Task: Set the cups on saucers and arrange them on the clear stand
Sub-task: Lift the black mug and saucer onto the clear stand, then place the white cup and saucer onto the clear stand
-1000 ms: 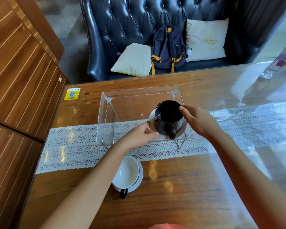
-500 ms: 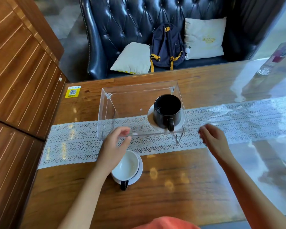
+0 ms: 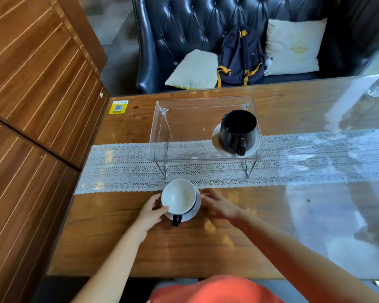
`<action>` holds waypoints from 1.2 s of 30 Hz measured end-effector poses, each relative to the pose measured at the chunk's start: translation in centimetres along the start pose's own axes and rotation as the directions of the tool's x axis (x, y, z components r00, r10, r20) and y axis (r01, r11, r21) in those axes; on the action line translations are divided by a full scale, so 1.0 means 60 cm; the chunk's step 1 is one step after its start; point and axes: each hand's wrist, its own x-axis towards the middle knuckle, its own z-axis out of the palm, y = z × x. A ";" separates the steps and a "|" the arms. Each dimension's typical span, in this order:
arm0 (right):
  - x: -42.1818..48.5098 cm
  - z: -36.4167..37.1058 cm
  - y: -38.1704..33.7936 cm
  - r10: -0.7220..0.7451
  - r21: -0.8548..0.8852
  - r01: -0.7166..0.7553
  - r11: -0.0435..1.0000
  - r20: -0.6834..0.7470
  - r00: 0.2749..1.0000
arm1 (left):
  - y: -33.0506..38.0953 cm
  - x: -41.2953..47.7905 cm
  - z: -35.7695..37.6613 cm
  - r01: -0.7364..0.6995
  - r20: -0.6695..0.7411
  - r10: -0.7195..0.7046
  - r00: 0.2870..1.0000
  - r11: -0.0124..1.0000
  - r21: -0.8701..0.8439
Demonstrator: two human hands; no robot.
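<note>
A black cup [image 3: 238, 130] stands on a white saucer [image 3: 254, 146] on the right side of the clear stand [image 3: 184, 127], handle toward me. A second cup [image 3: 178, 196], white inside with a dark handle, sits on its own white saucer [image 3: 194, 209] on the wooden table in front of the stand. My left hand [image 3: 150, 212] touches the left rim of that cup and saucer, fingers apart. My right hand [image 3: 219, 204] is at the saucer's right edge, fingers spread; whether it touches is unclear.
A white lace runner [image 3: 315, 156] crosses the table under the stand. A wooden wall panel [image 3: 31, 106] borders the left. A dark leather sofa [image 3: 195, 22] with cushions and a backpack [image 3: 241, 57] stands behind. A yellow QR sticker [image 3: 118, 107] lies at the table's far left corner.
Both hands let go of the black cup and saucer on the stand and drew back toward me. They now sit on either side of the white cup on the table.
</note>
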 end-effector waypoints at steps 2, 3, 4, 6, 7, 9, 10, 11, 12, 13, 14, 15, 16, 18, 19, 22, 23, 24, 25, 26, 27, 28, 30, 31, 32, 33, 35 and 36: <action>0.007 0.021 -0.010 0.027 0.049 -0.028 0.998 0.021 0.999 | -0.005 0.001 -0.004 0.020 0.035 -0.018 0.999 0.999 -0.033; 0.008 0.028 -0.013 0.036 0.076 -0.038 0.996 0.024 0.999 | -0.006 0.001 -0.004 0.032 0.041 -0.029 0.999 0.998 -0.057; 0.009 0.033 -0.014 0.040 0.098 -0.042 0.994 0.023 0.999 | -0.006 0.002 -0.004 0.039 0.041 -0.036 0.999 0.996 -0.078; 0.006 0.040 -0.013 0.036 0.084 -0.036 0.996 0.006 0.999 | -0.006 0.001 -0.002 0.043 0.050 -0.038 0.998 0.995 -0.090; 0.002 0.041 -0.011 0.028 0.054 -0.028 0.998 -0.003 1.000 | -0.007 0.000 -0.003 0.043 0.064 -0.037 0.997 0.996 -0.084; -0.011 0.040 -0.006 0.000 0.012 0.000 1.000 -0.004 1.000 | -0.012 -0.005 -0.007 0.029 0.100 -0.023 0.995 0.998 -0.056; -0.020 0.040 -0.003 -0.014 0.008 0.014 1.000 0.006 1.000 | -0.014 -0.010 -0.011 0.014 0.117 -0.009 0.993 0.999 -0.038; -0.031 0.039 -0.001 -0.020 0.019 0.020 1.000 0.013 1.000 | -0.013 -0.017 -0.014 -0.005 0.129 0.007 0.992 1.000 -0.022; -0.042 0.038 -0.003 -0.024 0.036 0.024 0.999 0.015 1.000 | -0.009 -0.025 -0.017 -0.027 0.139 0.029 0.990 1.000 -0.013; -0.054 0.038 -0.009 -0.037 0.043 0.036 0.998 0.014 0.999 | -0.001 -0.034 -0.020 -0.053 0.150 0.054 0.987 0.999 -0.012; -0.067 0.036 -0.019 -0.061 0.022 0.060 0.998 0.006 0.998 | 0.010 -0.044 -0.024 -0.082 0.162 0.083 0.983 0.997 -0.012; -0.079 0.035 -0.030 -0.098 -0.021 0.097 0.995 -0.012 0.995 | 0.024 -0.054 -0.029 -0.115 0.171 0.114 0.979 0.993 -0.008; -0.089 0.035 -0.042 -0.145 -0.067 0.143 0.988 -0.037 0.989 | 0.039 -0.063 -0.036 -0.151 0.175 0.149 0.973 0.989 -0.002; -0.111 0.035 -0.067 -0.241 -0.118 0.230 0.966 -0.088 0.966 | 0.071 -0.079 -0.053 -0.233 0.177 0.229 0.957 0.973 0.000; -0.120 0.032 -0.082 -0.285 -0.128 0.270 0.954 -0.115 0.952 | 0.091 -0.087 -0.060 -0.279 0.175 0.276 0.945 0.960 -0.007; -0.128 0.018 -0.135 -0.382 -0.152 0.357 0.922 -0.198 0.903 | 0.156 -0.097 -0.076 -0.400 0.168 0.401 0.900 0.915 -0.045; -0.121 0.014 -0.152 -0.409 -0.148 0.384 0.911 -0.221 0.885 | 0.175 -0.092 -0.078 -0.426 0.166 0.429 0.888 0.903 -0.054; -0.113 0.011 -0.169 -0.428 -0.139 0.405 0.904 -0.247 0.869 | 0.193 -0.084 -0.080 -0.441 0.166 0.445 0.880 0.896 -0.060; -0.102 0.007 -0.184 -0.436 -0.132 0.415 0.900 -0.279 0.856 | 0.209 -0.073 -0.079 -0.448 0.166 0.453 0.876 0.892 -0.067; -0.088 0.002 -0.195 -0.431 -0.126 0.413 0.902 -0.308 0.848 | 0.223 -0.060 -0.077 -0.449 0.162 0.456 0.875 0.890 -0.077; -0.074 -0.003 -0.203 -0.419 -0.127 0.400 0.908 -0.332 0.845 | 0.236 -0.046 -0.073 -0.446 0.156 0.455 0.877 0.890 -0.090; -0.059 -0.009 -0.210 -0.406 -0.135 0.383 0.914 -0.349 0.845 | 0.246 -0.033 -0.068 -0.441 0.148 0.452 0.880 0.892 -0.104; -0.033 -0.018 -0.220 -0.388 -0.154 0.357 0.921 -0.369 0.844 | 0.262 -0.010 -0.060 -0.423 0.141 0.437 0.888 0.898 -0.118; -0.022 -0.019 -0.223 -0.386 -0.158 0.352 0.923 -0.379 0.841 | 0.267 0.000 -0.058 -0.414 0.148 0.428 0.892 0.903 -0.113; -0.013 -0.020 -0.226 -0.385 -0.168 0.347 0.923 -0.392 0.836 | 0.271 0.012 -0.057 -0.404 0.160 0.416 0.895 0.909 -0.106; -0.004 -0.021 -0.229 -0.383 -0.180 0.338 0.924 -0.406 0.830 | 0.273 0.023 -0.057 -0.390 0.174 0.402 0.899 0.915 -0.100; 0.009 -0.020 -0.230 -0.364 -0.182 0.316 0.931 -0.433 0.824 | 0.274 0.042 -0.059 -0.363 0.211 0.371 0.904 0.928 -0.079; 0.014 -0.020 -0.230 -0.352 -0.173 0.307 0.936 -0.445 0.823 | 0.274 0.048 -0.059 -0.350 0.230 0.357 0.905 0.934 -0.069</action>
